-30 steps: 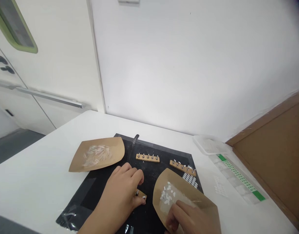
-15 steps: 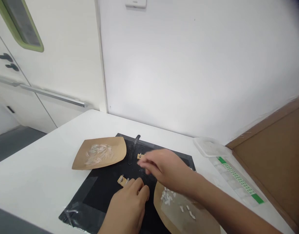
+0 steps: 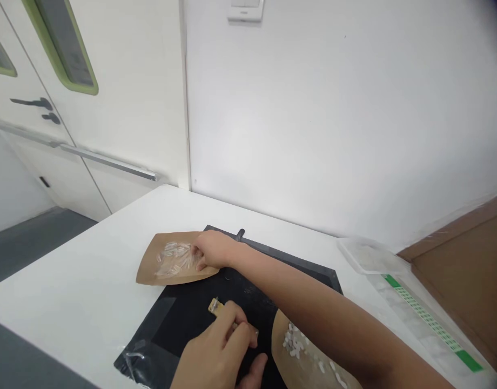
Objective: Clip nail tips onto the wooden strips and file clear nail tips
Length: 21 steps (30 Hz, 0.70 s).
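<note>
My left hand point(image 3: 222, 348) is closed around a small tan strip point(image 3: 214, 307) over the black mat point(image 3: 179, 319). A silvery metal piece shows at the strip's far end, and my fingers hide much of the rest. My right hand point(image 3: 216, 249) reaches across into the left brown paper tray point(image 3: 149, 268). Its thumb and fingers are bent down and slightly apart at the short clear plastic tubes point(image 3: 175, 259). No tube can be made out between them.
Small white pieces point(image 3: 293, 343) lie in another brown paper tray point(image 3: 279, 335), partly under my right forearm. Behind that arm a dark strap-like thing point(image 3: 240, 234) sticks out. At the right stands a clear plastic box point(image 3: 365, 256) beside a green-and-white strip point(image 3: 430, 319). A wall closes the back.
My right hand has moved left from above the mat to the tubes in the left tray. My left hand stays low on the mat with the strip, its thumb now showing. The view has shifted.
</note>
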Each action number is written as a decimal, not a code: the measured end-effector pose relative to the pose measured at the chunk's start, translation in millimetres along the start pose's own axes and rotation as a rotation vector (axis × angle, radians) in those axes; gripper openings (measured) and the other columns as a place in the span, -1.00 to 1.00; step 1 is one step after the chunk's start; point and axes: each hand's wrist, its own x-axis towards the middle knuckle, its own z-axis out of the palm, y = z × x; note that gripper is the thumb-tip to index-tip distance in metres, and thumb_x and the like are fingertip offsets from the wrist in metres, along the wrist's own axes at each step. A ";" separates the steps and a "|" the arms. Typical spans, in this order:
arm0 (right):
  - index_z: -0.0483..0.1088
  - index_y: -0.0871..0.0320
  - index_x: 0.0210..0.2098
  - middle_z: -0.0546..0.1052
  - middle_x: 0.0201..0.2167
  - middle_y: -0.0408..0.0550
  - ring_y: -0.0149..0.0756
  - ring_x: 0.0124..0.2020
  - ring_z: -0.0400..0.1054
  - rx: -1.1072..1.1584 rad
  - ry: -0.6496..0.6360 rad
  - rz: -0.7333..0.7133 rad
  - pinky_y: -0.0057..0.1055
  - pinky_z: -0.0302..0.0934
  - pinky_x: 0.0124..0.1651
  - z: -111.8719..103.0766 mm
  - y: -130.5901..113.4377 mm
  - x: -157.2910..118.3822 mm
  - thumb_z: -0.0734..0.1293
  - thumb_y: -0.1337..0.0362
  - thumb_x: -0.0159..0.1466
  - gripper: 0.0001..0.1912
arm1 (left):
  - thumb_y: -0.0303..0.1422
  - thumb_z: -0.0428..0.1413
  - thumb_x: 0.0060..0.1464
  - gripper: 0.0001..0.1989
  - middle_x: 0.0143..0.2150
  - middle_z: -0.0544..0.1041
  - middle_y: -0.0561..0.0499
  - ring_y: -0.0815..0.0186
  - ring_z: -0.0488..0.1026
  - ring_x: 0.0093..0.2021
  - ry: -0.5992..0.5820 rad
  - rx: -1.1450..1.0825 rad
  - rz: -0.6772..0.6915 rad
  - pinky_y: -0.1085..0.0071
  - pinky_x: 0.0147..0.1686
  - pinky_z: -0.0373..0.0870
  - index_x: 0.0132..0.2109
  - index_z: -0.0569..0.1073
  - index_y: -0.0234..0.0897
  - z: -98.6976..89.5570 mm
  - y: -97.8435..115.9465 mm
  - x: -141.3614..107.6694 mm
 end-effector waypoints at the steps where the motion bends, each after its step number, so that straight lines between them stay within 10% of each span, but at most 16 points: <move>1: 0.54 0.21 -0.01 0.63 -0.06 0.02 -0.13 -0.05 0.56 0.015 -0.015 -0.007 -0.16 0.47 0.03 1.7 1.5 0.2 0.53 0.18 0.35 -0.69 | -0.45 0.14 0.23 -0.89 -0.14 0.55 -0.02 0.30 0.61 -0.30 0.040 -0.022 -0.014 0.48 -0.36 0.56 -0.14 0.43 -0.13 -4.3 0.7 0.9; 15: 0.64 0.17 -0.24 0.67 -0.36 -0.13 -0.32 -0.28 0.55 0.519 0.216 -0.032 -0.46 0.30 -0.15 -15.2 5.3 -31.4 0.55 0.38 0.27 -0.94 | -0.23 0.07 0.37 -0.86 -0.27 0.47 0.01 0.32 0.36 -0.49 0.222 0.071 -0.186 0.35 -0.41 0.41 -0.16 0.40 -0.16 -52.4 -8.9 26.5; 21: 0.63 0.18 -0.21 0.69 -0.32 -0.07 -0.31 -0.33 0.59 0.889 0.388 0.064 -0.42 0.42 -0.19 -31.7 22.6 -106.8 0.54 0.17 0.30 -0.80 | -0.19 -0.06 0.43 -0.73 -0.07 0.57 -0.09 0.10 0.54 -0.12 -0.048 0.430 -0.327 0.26 -0.21 0.45 -0.04 0.47 -0.21 -73.3 -33.5 91.1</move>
